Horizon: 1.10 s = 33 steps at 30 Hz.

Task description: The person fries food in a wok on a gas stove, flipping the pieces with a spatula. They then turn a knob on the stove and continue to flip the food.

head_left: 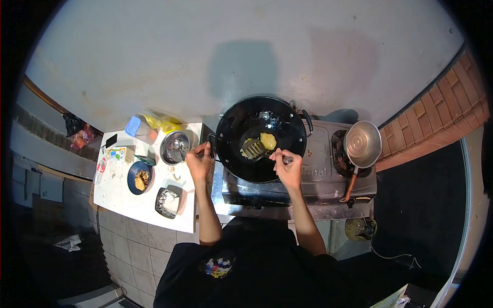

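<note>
A large black wok sits on the left side of the stove. My left hand is closed at the wok's left side handle. In my right hand is a slotted spatula, its head down inside the wok. Beside the spatula head lies a yellow, battered-looking piece of food on the wok's bottom. More yellow food shows partly under the slots, mostly covered by the spatula. Dark, shiny patches mark the wok's inside wall.
A small saucepan with a wooden handle stands on the right burner of the stove. Left, a white table bears a metal bowl, a blue plate of fried food and a dark tray of white powder.
</note>
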Each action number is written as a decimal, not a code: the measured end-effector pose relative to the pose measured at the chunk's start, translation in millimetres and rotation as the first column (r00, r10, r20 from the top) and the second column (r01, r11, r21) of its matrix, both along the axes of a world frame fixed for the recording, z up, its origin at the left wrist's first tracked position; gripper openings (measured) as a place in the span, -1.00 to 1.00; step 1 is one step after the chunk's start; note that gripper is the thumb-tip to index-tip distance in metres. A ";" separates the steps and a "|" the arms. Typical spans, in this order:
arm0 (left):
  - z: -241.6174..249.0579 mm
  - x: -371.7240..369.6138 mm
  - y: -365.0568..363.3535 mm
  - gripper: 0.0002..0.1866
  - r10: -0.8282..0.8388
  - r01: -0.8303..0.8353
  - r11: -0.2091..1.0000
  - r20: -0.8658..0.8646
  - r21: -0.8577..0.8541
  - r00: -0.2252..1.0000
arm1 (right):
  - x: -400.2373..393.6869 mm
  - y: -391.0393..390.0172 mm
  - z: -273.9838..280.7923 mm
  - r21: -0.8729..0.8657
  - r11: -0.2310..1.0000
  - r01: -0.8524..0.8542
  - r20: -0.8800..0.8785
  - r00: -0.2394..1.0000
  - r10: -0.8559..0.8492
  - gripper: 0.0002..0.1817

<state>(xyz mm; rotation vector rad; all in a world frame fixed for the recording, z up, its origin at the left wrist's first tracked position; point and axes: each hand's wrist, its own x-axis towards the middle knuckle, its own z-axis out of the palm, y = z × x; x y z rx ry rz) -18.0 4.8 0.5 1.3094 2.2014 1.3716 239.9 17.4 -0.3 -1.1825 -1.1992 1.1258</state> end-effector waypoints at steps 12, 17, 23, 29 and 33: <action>-4.4 6.3 -3.6 -0.69 -0.003 0.003 1.000 -0.003 0.009 1.000 | 2.8 9.8 -4.3 0.115 0.992 -0.043 0.116 0.993 0.030 -0.76; -7.7 7.2 -2.3 -0.69 0.009 -0.008 1.000 -0.032 0.024 0.999 | 5.0 6.7 -7.2 0.109 0.993 -0.040 0.091 0.995 0.030 -0.76; -15.1 1.9 -1.3 -0.68 -0.005 0.006 1.000 -0.057 0.017 0.998 | 4.8 -0.3 -3.4 0.084 0.996 -0.031 0.148 0.989 0.019 -0.76; -8.3 8.4 -3.1 -0.67 0.008 -0.008 1.000 -0.025 0.007 1.000 | 9.7 -7.1 0.3 0.058 0.997 -0.048 0.088 0.995 0.042 -0.71; 2.0 12.6 -5.6 -0.66 -0.001 0.001 1.000 0.001 -0.003 1.000 | 13.5 -6.0 4.9 0.085 0.994 -0.062 0.032 0.998 0.060 -0.71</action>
